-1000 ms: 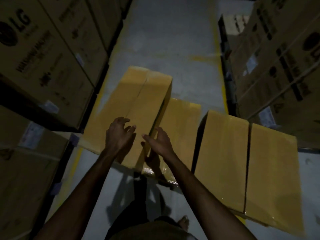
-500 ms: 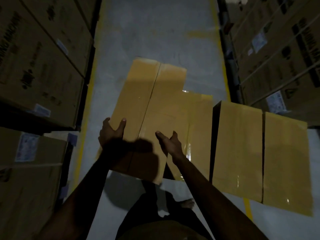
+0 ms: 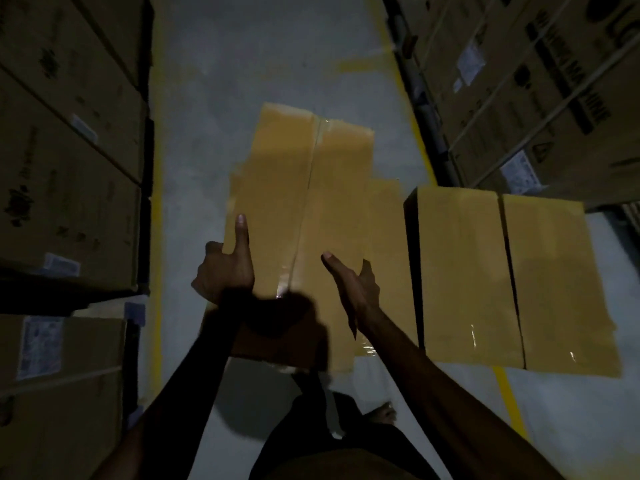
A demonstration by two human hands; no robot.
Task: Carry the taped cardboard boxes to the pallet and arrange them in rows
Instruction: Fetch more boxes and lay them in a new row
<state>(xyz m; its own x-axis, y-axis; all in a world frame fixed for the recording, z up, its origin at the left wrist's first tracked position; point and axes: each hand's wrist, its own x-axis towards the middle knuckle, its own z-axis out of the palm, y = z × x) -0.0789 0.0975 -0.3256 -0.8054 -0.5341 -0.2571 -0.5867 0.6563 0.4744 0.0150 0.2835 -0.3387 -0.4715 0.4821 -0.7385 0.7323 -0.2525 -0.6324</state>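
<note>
I hold a long tan taped cardboard box [image 3: 294, 188] lifted in front of me, its tape seam running away down the middle. My left hand [image 3: 225, 271] grips its left edge, thumb straight along the top and fingers curled under the side. On its right edge my right hand [image 3: 353, 289] grips it, thumb lying on the top face. Just right of it and lower sits another taped box [image 3: 388, 230], partly hidden by the held one. A further taped box [image 3: 464, 271] stands to the right. No pallet shows under them.
Tall stacks of large printed cartons line the aisle on the left [image 3: 69, 168] and right [image 3: 536, 98]. Grey concrete floor [image 3: 259, 64] runs ahead between yellow floor lines [image 3: 157, 237]. My foot [image 3: 382, 412] is below the held box.
My hands moved from the box's top face to its two side edges. The box rose off its neighbour and now covers more of the lower box.
</note>
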